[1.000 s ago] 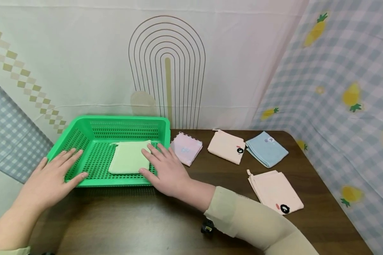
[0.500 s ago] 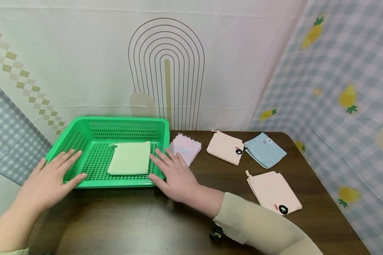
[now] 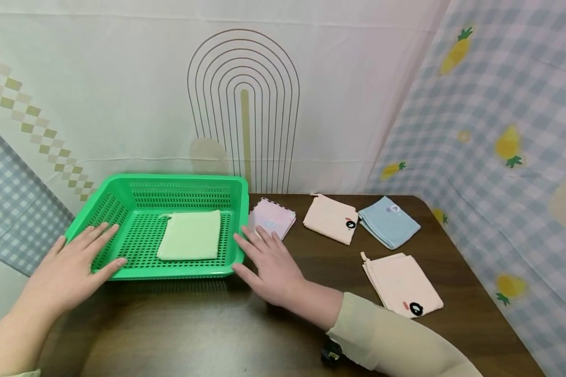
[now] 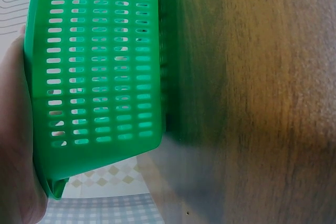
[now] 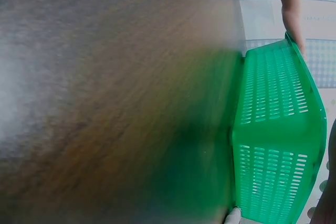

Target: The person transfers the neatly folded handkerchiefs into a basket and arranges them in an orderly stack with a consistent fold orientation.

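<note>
A green plastic basket (image 3: 170,273) with slotted walls stands on the table. Inside lies a folded pale green hand towel (image 3: 189,235), its hanging loop toward the left. My left hand (image 3: 71,269) rests on the basket's left front corner, fingers straight and slightly spread. At the right front corner is my right hand (image 3: 274,269), fingers straight and nothing held; whether it touches the rim is unclear. A folded lilac towel (image 3: 272,215) lies just beyond its fingertips, partly hidden by them. In the left wrist view, the left hand (image 4: 14,129) lies along the basket's rim.
Right of the basket, on the brown wooden table (image 3: 179,324), lie a folded cream towel (image 3: 329,217), a blue towel (image 3: 389,222) and a nearer cream towel (image 3: 402,283). A white printed cloth (image 3: 358,104) hangs behind, with checked fabric (image 3: 490,173) at the right.
My right hand has moved right, from over the green towel's edge to the basket's right front corner. The left hand stays in place, and the green towel lies still.
</note>
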`<state>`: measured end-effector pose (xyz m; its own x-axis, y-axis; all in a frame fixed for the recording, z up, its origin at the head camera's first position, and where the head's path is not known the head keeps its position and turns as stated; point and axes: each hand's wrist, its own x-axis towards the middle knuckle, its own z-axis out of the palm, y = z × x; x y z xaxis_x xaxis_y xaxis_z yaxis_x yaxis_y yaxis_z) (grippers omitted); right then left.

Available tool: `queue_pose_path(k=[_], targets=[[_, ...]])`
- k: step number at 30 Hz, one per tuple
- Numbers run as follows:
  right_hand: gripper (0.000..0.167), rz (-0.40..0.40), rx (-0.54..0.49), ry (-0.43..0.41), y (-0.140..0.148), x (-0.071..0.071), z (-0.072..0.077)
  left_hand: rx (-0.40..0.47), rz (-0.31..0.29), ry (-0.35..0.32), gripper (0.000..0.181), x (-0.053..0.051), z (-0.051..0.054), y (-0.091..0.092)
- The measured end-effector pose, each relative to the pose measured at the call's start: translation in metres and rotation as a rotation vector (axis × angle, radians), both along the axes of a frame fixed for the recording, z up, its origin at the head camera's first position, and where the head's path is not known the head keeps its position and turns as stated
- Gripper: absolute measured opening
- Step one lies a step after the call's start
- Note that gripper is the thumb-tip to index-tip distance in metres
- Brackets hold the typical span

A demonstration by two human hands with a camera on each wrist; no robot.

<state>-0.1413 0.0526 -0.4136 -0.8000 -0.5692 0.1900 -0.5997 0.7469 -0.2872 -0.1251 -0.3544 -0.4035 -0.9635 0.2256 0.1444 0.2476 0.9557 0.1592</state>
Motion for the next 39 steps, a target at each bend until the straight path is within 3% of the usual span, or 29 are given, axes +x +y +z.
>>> queue_pose_path(k=[20, 30, 39], targets=[[0.064, -0.043, -0.009, -0.044, 0.023, 0.01, -0.012, 0.003, 0.002, 0.005, 0.084, -0.001, 0.0, 0.0], [0.07, -0.077, 0.011, -0.023, 0.036, 0.01, -0.018, -0.005, 0.005, -0.007, 0.085, -0.001, 0.0, 0.0], [0.064, -0.107, -0.008, -0.013, 0.051, 0.011, -0.021, -0.003, 0.01, -0.018, 0.086, -0.001, -0.001, 0.0]])
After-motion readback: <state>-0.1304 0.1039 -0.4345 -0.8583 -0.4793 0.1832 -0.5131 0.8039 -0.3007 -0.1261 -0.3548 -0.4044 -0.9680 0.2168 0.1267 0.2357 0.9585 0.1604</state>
